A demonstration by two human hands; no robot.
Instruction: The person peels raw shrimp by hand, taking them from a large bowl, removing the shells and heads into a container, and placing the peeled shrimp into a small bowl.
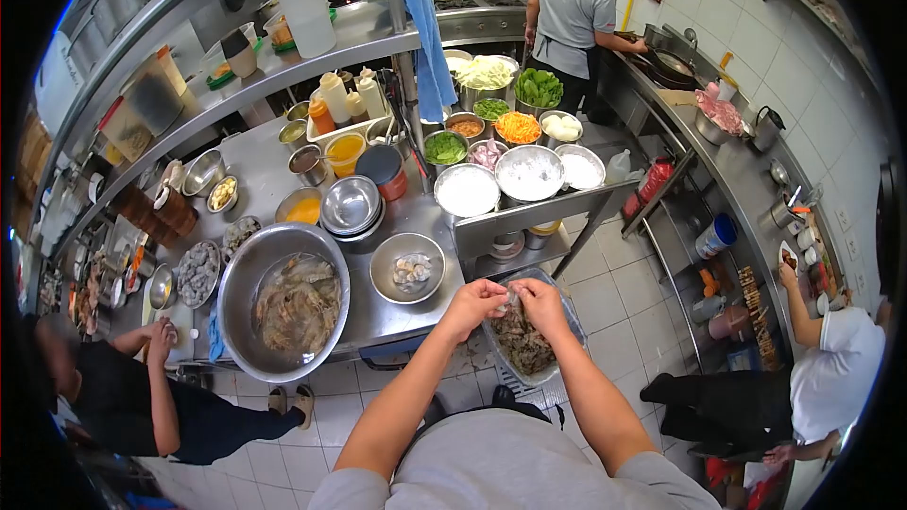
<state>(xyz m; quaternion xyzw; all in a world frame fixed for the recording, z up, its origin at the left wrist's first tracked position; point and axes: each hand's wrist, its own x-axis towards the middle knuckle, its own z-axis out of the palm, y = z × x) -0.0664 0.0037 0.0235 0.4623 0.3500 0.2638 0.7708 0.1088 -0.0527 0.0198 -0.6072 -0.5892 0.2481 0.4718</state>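
Kitchen: steel counter (pixel 420 219) crowded with bowls, tiled wall (pixel 756 52) at right, pale floor tiles (pixel 614 269); one co-worker (pixel 104 387) far left, another person (pixel 578 19) up top.
Left hand (pixel 475 309): fingers bent, tips pinching a small greyish piece, likely a shrimp (pixel 513 300).
Right hand (pixel 543 306): fingers closed on the same piece, tips nearly meeting the left ones.
Shrimp spot: between both hands, above the plastic tub (pixel 548 376).
Tub contents: brownish-grey heap (pixel 526 351), probably shells and heads.
Metal basin (pixel 244 307): at counter's near edge, whole-looking shrimp pile (pixel 298 307) inside.
Small bowl (pixel 384 271): right of basin, few pale, apparently peeled shrimp (pixel 412 270).
Peeling, done well: seems the step in hand; steady the body lightly with one hand, lift shell with the other thumb, stay over the tub so scraps drop in, don't squeeze flesh, check for shell bits.
Held piece, hidden: mostly behind fingertips; shell on or off, can't tell.
Tub base: hidden, support unclear.
Frame edges: dark, warped; far-left co-worker partly cut off, items there too small to name.
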